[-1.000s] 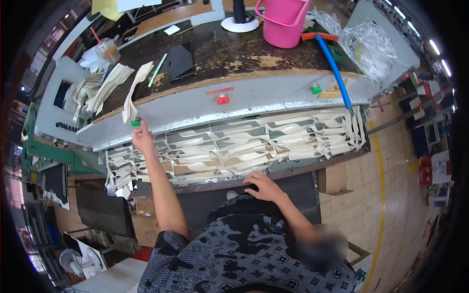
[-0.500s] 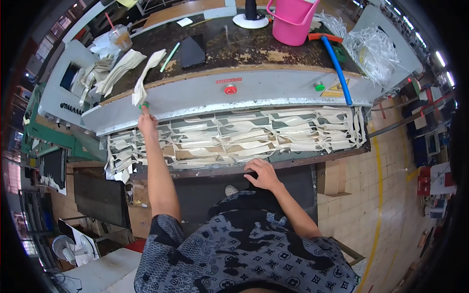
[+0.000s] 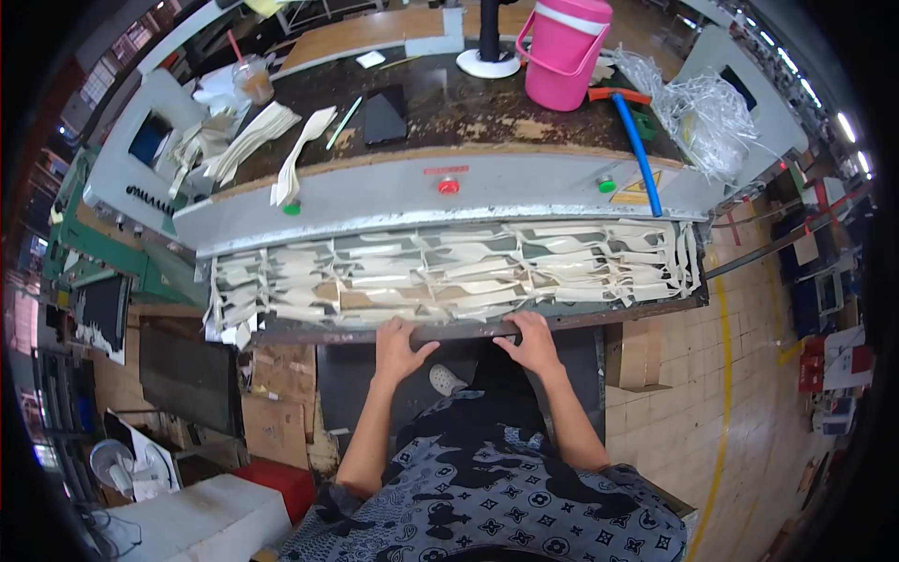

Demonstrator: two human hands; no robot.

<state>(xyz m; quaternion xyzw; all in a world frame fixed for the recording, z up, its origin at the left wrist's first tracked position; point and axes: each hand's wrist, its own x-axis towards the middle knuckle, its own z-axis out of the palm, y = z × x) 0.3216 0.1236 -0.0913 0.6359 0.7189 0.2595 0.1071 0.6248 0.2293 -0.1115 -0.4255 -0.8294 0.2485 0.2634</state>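
Observation:
My left hand (image 3: 399, 349) and my right hand (image 3: 534, 345) rest on the brown front edge of a long, shallow bed (image 3: 599, 317). Their fingers curl over the edge, while both thumbs stick out toward each other below it. Across the bed lies a web of off-white sheet scrap (image 3: 468, 251) with slender cut-out gaps; dark green and brown patches show through. Behind the bed, a grey machine front carries a green button (image 3: 292, 208) at left, a red button (image 3: 449, 187) in the middle and another green button (image 3: 607, 185) at right.
On the worn dark top (image 3: 449, 131) lie stacked off-white strips (image 3: 253, 140), a pen (image 3: 344, 123), a black flat object (image 3: 384, 114) and a blue-handled hammer (image 3: 637, 150). A pink jug (image 3: 566, 61), a drink cup (image 3: 251, 81) and tangled clear strips (image 3: 712, 112) stand around it.
My left hand has left the left green button and come back to the bed's front edge. My right hand has shifted slightly right along that edge, its fingers now over it.

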